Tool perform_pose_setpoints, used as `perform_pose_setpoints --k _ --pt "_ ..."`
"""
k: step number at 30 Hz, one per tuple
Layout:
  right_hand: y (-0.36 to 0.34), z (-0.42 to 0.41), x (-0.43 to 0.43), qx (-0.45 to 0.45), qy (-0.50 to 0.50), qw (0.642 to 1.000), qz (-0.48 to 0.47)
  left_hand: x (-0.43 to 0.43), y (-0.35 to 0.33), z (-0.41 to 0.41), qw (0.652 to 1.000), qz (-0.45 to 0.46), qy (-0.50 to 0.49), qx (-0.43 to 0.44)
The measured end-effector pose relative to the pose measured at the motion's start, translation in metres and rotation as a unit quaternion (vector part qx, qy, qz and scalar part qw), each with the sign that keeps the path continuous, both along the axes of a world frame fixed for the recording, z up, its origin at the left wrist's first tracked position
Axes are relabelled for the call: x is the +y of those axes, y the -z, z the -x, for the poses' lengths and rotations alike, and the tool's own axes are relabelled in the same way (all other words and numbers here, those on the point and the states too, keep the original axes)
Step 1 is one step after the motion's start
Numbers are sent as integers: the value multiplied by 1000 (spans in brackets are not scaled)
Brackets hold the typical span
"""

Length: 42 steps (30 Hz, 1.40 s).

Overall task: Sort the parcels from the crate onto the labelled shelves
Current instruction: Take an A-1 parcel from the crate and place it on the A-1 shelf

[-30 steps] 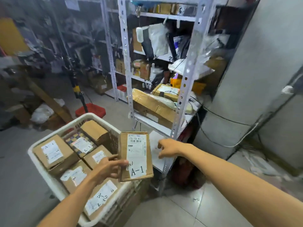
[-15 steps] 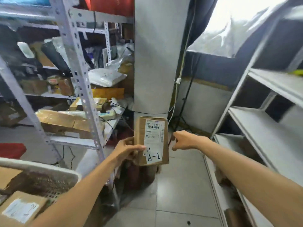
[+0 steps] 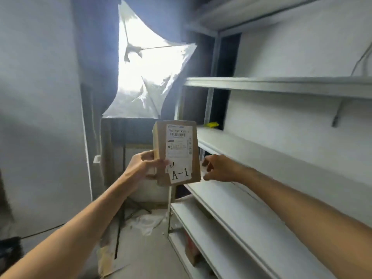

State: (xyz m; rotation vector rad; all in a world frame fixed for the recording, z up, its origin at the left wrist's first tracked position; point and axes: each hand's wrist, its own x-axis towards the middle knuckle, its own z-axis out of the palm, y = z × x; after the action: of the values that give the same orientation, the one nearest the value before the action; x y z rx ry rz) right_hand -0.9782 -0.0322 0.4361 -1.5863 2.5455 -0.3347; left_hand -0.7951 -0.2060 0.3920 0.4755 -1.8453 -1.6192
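I hold the parcel [image 3: 177,153] upright in my left hand [image 3: 141,168], thumb across its front near the lower left corner and fingers curled round behind its left edge. It is a flat brown cardboard box, raised in front of the left end of the shelves [image 3: 271,158] and not resting on any of them. Its front faces me. A white shipping label [image 3: 179,143] with a barcode covers most of that face, and a smaller sticker [image 3: 180,174] below it reads "A-1".

My right hand [image 3: 219,168] is empty, with the fingers loosely bent and grasping nothing. It hangs just beside the parcel's lower right edge, above the front lip of a shelf. I cannot tell whether the fingertips touch the box.

The shelves are white boards on a pale metal frame and run away to my right in several tiers. A small yellow tag [image 3: 211,124] sits at the back left corner of the tier level with the top of the parcel. Low down, on a bottom tier, I can see a brown box [image 3: 193,252], blurred.

Behind the parcel a bright window is covered with a crumpled plastic sheet [image 3: 145,73]. A grey wall [image 3: 36,97] fills my left, with a small white fitting [image 3: 97,159] on its corner.
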Motion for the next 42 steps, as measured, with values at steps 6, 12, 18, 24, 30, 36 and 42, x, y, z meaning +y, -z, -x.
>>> perform_pose_setpoints --k 6,12,18,24,30,36,42 --pt "-67 44 58 16 136 988 78 15 -96 82 983 106 124 81" --pt "-97 44 106 40 244 964 95 34 -159 133 954 134 227 139" --pt "-108 26 147 56 338 935 91 70 -181 175 926 73 319 188" --pt "-114 12 190 82 407 907 77 117 -202 211 884 48 415 210" --pt "-131 12 241 96 463 875 103 179 -242 242 863 19 450 230" --pt "-140 24 300 115 495 853 114 260 -265 258 832 20 493 254" --pt "-144 38 357 121 512 845 97 332 -291 285 806 0 525 273"
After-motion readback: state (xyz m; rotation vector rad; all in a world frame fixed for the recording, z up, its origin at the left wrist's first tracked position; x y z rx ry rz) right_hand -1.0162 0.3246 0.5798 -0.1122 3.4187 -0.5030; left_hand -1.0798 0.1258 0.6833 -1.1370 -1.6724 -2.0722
